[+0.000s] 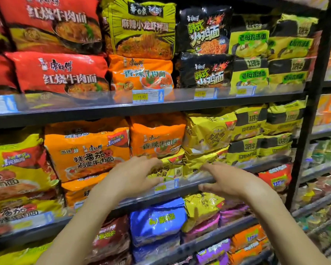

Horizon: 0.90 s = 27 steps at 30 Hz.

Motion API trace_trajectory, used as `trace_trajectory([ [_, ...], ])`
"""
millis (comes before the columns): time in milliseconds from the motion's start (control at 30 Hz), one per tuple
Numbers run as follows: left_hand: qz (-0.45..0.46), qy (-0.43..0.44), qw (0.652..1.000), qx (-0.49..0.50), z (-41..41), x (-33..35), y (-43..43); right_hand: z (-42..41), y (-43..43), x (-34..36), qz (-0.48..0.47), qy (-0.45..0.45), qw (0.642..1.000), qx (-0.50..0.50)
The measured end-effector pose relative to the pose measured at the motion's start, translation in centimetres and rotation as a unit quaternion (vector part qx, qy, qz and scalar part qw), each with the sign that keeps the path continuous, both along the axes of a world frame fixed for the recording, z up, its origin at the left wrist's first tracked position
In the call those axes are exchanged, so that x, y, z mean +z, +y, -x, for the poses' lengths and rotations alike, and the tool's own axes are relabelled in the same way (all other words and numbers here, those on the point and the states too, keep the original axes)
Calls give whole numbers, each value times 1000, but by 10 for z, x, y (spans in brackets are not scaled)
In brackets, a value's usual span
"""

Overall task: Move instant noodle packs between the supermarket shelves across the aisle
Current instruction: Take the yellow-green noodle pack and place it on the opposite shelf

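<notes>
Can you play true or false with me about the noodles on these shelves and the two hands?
1. The left hand and right hand reach toward a yellow pack. True.
2. An orange pack sits just above that yellow pack. True.
3. The blue pack is higher than the hands. False: it lies lower than both hands.
4. The black packs lie under the blue pack. False: they stand on the upper shelf.

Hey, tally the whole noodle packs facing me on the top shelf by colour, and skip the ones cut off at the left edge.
Red packs: 2
Lime-yellow pack: 1
Orange pack: 1
Black packs: 2
Yellow-and-black packs: 4
Total: 10
</notes>
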<state>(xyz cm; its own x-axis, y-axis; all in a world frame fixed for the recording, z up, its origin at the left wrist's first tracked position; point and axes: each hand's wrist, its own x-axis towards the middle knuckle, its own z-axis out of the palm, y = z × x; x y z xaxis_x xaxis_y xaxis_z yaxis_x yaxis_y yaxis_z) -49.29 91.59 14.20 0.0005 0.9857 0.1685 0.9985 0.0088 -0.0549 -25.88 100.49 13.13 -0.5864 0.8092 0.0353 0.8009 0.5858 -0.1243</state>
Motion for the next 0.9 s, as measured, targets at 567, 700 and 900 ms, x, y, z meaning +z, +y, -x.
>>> trace_trajectory([
  [567,-217,-49,958,181,-19,86,43,25,109,99,-175,65,961,206],
  [700,-271,-46,946,174,-13,116,40,34,113,121,-207,99,943,241],
  [900,-228,-5,955,188,0,160,40,44,108,172,-213,38,947,236],
])
